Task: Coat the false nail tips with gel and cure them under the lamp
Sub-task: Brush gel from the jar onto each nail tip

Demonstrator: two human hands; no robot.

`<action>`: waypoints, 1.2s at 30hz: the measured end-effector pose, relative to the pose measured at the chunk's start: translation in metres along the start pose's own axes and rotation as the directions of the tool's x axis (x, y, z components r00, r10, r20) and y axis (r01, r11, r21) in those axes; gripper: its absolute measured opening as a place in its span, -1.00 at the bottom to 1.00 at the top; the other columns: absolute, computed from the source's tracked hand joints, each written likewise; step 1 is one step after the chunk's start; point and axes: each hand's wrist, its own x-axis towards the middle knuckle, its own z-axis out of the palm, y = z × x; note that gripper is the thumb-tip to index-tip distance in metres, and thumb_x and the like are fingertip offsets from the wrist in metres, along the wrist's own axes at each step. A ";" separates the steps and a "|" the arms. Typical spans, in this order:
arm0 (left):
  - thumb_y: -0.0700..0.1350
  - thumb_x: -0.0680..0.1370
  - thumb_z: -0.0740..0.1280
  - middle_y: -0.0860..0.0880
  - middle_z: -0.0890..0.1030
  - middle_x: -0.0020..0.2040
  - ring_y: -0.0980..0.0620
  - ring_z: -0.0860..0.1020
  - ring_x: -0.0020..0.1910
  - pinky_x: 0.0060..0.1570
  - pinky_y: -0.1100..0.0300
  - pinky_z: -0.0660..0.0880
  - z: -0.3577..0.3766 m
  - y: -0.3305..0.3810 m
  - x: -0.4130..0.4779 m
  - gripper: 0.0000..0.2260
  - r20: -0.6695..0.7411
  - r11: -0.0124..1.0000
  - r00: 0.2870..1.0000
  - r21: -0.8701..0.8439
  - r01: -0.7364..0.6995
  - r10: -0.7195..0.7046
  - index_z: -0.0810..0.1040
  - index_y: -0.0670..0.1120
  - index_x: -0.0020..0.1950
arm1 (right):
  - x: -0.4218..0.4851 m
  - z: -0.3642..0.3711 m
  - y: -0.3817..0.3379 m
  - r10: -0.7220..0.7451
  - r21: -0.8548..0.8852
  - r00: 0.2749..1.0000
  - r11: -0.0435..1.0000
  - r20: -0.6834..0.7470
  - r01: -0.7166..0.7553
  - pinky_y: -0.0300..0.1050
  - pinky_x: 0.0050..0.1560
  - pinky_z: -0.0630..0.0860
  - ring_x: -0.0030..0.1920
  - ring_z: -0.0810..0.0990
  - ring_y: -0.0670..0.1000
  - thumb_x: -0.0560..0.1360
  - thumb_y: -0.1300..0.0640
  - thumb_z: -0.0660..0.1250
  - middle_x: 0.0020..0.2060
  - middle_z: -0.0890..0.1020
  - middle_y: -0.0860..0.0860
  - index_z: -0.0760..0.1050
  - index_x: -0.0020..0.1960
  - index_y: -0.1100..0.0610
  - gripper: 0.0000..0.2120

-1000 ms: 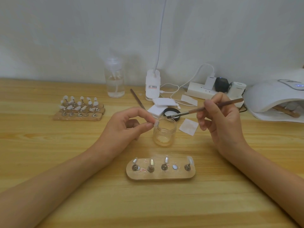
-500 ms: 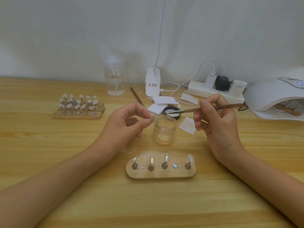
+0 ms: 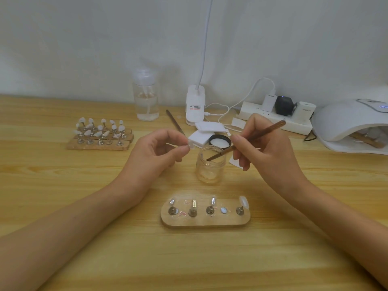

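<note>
Right hand (image 3: 266, 152) grips brush (image 3: 270, 128), shaft slanting down-left, bristles inside jar (image 3: 210, 172) — left hand (image 3: 155, 156) pinches nail tip (image 3: 190, 146) just left of jar rim, near brush end, awaiting gel.

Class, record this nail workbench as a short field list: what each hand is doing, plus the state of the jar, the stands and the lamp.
left hand: pinches a false nail tip, raised off the table
right hand: holds the brush, bristle end inside the glass jar
glass jar: open, upright; black lid lies behind it
near wooden stand: one mounted tip, on the rightmost holder
far stands: rows of mounted tips
curing lamp: right edge, another stand partly visible inside
</note>
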 end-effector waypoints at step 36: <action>-0.28 0.44 0.50 0.08 0.65 -0.22 0.16 0.59 -0.25 -0.26 0.30 0.50 0.004 -0.001 -0.001 -0.90 0.070 0.987 0.997 0.152 -0.045 0.034 0.61 -0.13 -0.18 | -0.005 -0.001 0.015 0.295 0.505 0.955 0.830 -0.041 -0.235 -0.26 -0.43 0.47 -0.42 0.53 -0.06 0.44 0.08 0.36 -0.42 0.59 0.03 0.39 -0.24 0.12 -0.80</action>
